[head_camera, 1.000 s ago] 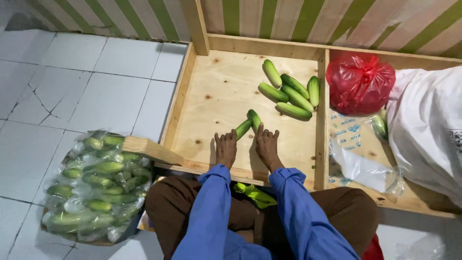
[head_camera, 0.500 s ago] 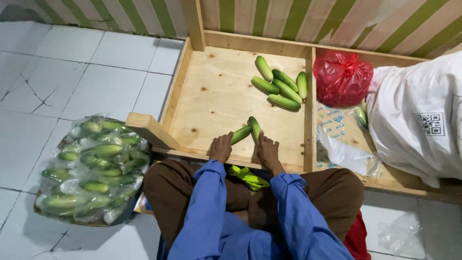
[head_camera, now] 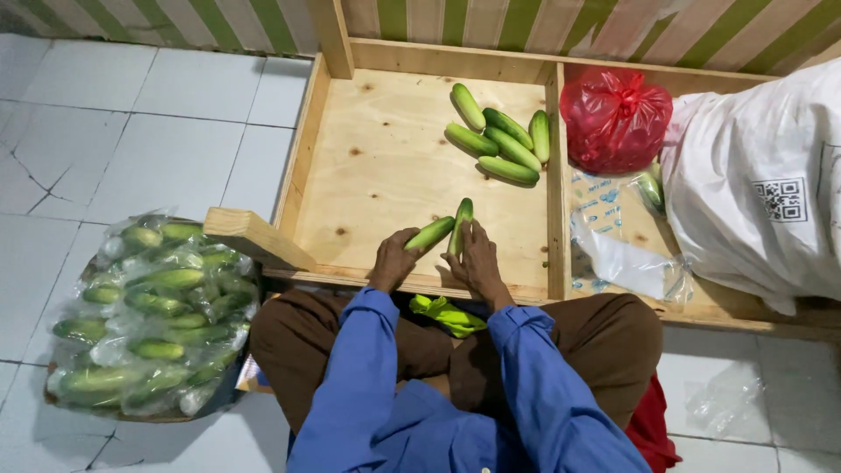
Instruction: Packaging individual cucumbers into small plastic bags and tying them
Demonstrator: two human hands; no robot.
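Both hands are down at the near edge of the wooden tray (head_camera: 385,166). The left hand (head_camera: 393,261) has its fingers wrapped around a cucumber (head_camera: 429,234) that angles up to the right, and the right hand (head_camera: 477,258) has its fingers closed on a second cucumber (head_camera: 461,223) standing nearly upright beside it; the two cucumber tips sit just beside each other. Further back in the same compartment lies a cluster of five cucumbers (head_camera: 495,144). In the next compartment to the right sits a knotted red plastic bag (head_camera: 613,118), with a large white sack (head_camera: 762,188) beside it. On the tiled floor to the left, a clear bag of cucumbers (head_camera: 153,311). A yellow-green cloth (head_camera: 445,315) rests in the person's lap.
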